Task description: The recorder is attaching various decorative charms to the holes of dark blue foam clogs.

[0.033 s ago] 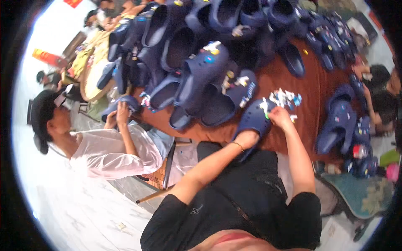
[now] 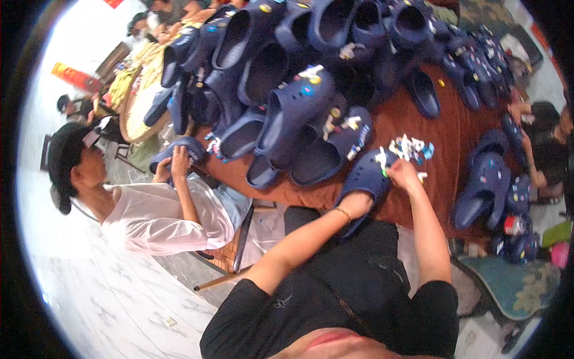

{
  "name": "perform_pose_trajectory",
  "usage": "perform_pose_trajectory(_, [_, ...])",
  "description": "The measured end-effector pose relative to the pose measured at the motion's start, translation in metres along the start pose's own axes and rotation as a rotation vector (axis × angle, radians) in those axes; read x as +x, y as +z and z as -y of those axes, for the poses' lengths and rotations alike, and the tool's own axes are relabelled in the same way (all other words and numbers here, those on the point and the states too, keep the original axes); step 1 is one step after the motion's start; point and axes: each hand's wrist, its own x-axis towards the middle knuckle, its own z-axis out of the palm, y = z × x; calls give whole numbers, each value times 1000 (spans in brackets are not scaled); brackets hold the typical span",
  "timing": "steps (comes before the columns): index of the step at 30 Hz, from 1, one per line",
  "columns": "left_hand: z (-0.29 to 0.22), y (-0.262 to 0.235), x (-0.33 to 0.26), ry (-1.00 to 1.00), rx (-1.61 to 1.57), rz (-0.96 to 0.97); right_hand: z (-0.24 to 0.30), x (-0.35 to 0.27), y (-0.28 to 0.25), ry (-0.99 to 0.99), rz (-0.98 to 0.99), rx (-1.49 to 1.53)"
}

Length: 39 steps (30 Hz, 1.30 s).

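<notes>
A navy clog (image 2: 372, 173) is lying under the hands at the near edge of the tabletop (image 2: 445, 128), its toe pointing toward one o'clock. Its opening is containing the left hand (image 2: 359, 204); the fingers are hiding inside, so how they are gripping cannot be told. The right hand (image 2: 403, 172) is bending over the clog's two o'clock side, its fingers standing narrow beside a green charm (image 2: 384, 172); whether they are pinching it is not showing clearly.

Other shoes are gaping like empty cups: at eleven o'clock from this clog, a heap of navy clogs (image 2: 290, 116) is rising, the rounded openings facing various ways. At ten o'clock, much farther off, a round, shallow tray (image 2: 134, 122) is standing, with yellowish pieces lying near its far side, too blurred to name. At four o'clock, a small red-and-white container (image 2: 512, 225) is standing among shoes, its contents not showing.

The clogs are looking smooth and matt, with round holes dotting their bulbous toes. At two o'clock, loose charms (image 2: 411, 149), mostly white and blue, are forming a knobbly pile. Brown cloth is covering the tabletop, creasing softly. At nine o'clock, a co-worker (image 2: 161, 212) is holding another clog (image 2: 192, 146).
</notes>
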Motion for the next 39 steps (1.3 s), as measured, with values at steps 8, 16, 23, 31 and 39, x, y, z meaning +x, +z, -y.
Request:
perform_pose_trajectory(8, [-5, -16, -15, 81, -75, -61, 59, 14, -29, 334, 290, -153])
perform_pose_trajectory(16, [-3, -13, -7, 50, -64, -10, 40, -22, 0, -449, -271, -184])
perform_pose_trajectory(23, [8, 0, -5, 89, -97, -40, 41, -26, -6, -97, -196, 103])
perform_pose_trajectory(31, [-1, -8, -7, 78, -62, 18, 52, 11, -28, 161, 234, -231])
perform_pose_trajectory(39, [-1, -9, -10, 68, -88, -41, 84, 25, -33, 341, 462, -345])
